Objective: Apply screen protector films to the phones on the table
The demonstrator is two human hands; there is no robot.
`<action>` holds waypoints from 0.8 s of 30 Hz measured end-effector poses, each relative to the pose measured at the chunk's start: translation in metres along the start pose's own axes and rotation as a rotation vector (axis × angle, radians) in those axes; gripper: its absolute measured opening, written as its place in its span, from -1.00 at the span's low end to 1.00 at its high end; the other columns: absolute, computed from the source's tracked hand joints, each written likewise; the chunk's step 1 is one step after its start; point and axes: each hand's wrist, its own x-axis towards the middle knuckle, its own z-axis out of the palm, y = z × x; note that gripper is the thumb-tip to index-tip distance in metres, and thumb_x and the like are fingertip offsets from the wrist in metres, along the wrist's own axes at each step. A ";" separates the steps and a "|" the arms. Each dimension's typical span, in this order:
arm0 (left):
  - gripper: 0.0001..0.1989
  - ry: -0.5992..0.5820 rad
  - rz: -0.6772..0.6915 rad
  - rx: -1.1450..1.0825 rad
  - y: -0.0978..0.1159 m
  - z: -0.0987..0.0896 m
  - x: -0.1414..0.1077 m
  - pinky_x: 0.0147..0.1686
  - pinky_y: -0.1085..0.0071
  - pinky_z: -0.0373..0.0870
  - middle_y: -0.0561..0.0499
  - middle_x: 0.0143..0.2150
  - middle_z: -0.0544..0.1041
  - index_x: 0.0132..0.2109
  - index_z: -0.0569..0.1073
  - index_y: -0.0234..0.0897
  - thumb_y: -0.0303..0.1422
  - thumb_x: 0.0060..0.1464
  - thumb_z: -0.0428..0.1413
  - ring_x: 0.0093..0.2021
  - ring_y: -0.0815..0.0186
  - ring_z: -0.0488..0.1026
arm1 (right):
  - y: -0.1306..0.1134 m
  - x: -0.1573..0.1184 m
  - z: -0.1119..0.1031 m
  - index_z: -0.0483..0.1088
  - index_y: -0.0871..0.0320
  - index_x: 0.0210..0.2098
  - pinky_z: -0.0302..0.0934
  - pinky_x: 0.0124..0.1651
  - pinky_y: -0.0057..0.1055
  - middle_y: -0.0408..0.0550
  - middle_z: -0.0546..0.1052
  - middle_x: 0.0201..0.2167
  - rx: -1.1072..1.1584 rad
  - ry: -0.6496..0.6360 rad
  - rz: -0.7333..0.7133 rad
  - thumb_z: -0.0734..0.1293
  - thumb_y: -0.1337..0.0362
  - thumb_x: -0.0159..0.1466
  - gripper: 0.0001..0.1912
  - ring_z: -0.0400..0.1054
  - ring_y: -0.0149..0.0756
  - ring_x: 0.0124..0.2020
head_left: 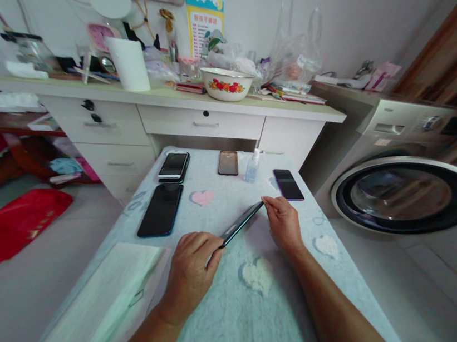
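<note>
A dark phone (242, 224) is held tilted on edge above the table, its thin side toward me. My left hand (194, 265) pinches its lower left end between thumb and fingers. At the opposite, upper right end, my right hand (283, 222) grips the corner with its fingertips. Beyond the phone stands a small clear spray bottle (252, 167), beside a brown phone case (228, 162). A purple-edged phone (288, 184) lies to the right. On the left are a large black phone (160, 210) and a white-framed phone (173, 166) resting on another dark one.
The table (232, 327) has a heart-patterned cloth, with a pale folded sheet (92, 318) at its left. Behind it, a desk (177, 102) bears a floral bowl (227, 84) and a white bin (129, 65). A washing machine (393, 143) stands at the right.
</note>
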 end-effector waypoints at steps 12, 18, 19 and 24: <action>-0.87 -0.083 0.019 0.012 0.001 0.003 0.000 -0.22 0.30 0.30 0.02 -0.30 0.53 -0.22 0.51 -0.22 -0.49 0.13 0.08 -0.27 0.29 0.43 | 0.007 0.002 -0.005 0.57 0.17 -0.22 0.25 -0.22 -0.37 -0.03 0.50 -0.41 -0.114 -0.065 0.018 0.19 0.28 0.31 -0.70 0.39 -0.27 -0.36; -0.87 -0.150 -0.019 0.029 -0.004 0.007 -0.002 -0.22 0.28 0.29 0.02 -0.30 0.52 -0.24 0.51 -0.21 -0.51 0.09 0.11 -0.26 0.26 0.42 | 0.011 0.000 -0.003 0.58 0.16 -0.20 0.24 -0.21 -0.38 -0.01 0.52 -0.37 -0.198 -0.138 0.028 0.20 0.34 0.30 -0.71 0.41 -0.26 -0.32; -0.86 -0.160 -0.028 0.032 -0.005 0.008 -0.002 -0.23 0.28 0.29 0.02 -0.30 0.52 -0.24 0.50 -0.21 -0.52 0.09 0.11 -0.26 0.26 0.42 | 0.011 0.000 -0.003 0.58 0.15 -0.20 0.23 -0.20 -0.39 -0.01 0.51 -0.36 -0.213 -0.152 0.028 0.20 0.36 0.30 -0.71 0.41 -0.26 -0.32; -0.85 -0.200 -0.058 0.052 -0.009 0.009 -0.002 -0.24 0.28 0.30 0.02 -0.29 0.52 -0.25 0.50 -0.22 -0.55 0.04 0.13 -0.26 0.25 0.43 | 0.009 0.000 -0.003 0.58 0.14 -0.22 0.20 -0.22 -0.43 -0.03 0.50 -0.37 -0.266 -0.240 0.024 0.22 0.43 0.29 -0.72 0.39 -0.29 -0.33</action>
